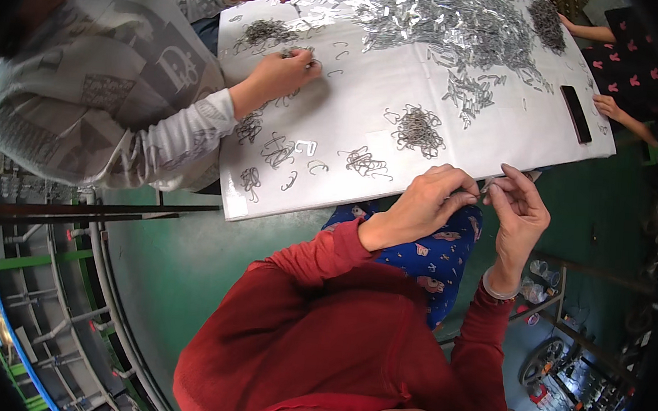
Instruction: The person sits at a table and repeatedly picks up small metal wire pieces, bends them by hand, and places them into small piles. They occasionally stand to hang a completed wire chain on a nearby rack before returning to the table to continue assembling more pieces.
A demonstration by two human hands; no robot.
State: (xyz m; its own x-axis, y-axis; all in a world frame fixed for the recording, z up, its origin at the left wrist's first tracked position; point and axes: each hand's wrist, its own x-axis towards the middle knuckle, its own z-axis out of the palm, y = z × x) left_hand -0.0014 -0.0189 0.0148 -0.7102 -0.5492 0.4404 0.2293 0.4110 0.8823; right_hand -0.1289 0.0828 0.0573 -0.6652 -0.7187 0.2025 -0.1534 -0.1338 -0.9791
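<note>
My left hand (pixel 424 201) and my right hand (pixel 521 219) meet just off the table's near edge, fingertips almost touching. Thumb and fingers are pinched on both. Something small and dark lies between them, too small to name. Beyond my left hand is a pile of bent grey wire hooks (pixel 418 131) on the white tabletop (pixel 370 70). A looser group of such hooks (pixel 366 162) lies left of it. Further left are more small groups of hooks (pixel 277 151) and a few single ones (pixel 289 181).
A big heap of flat silvery metal pieces (pixel 444 21) covers the table's far part. A dark phone (pixel 576 114) lies near the right edge. At left, a co-worker's hand (pixel 281 74) works over hooks. Another person's hand (pixel 609 108) rests at the right edge.
</note>
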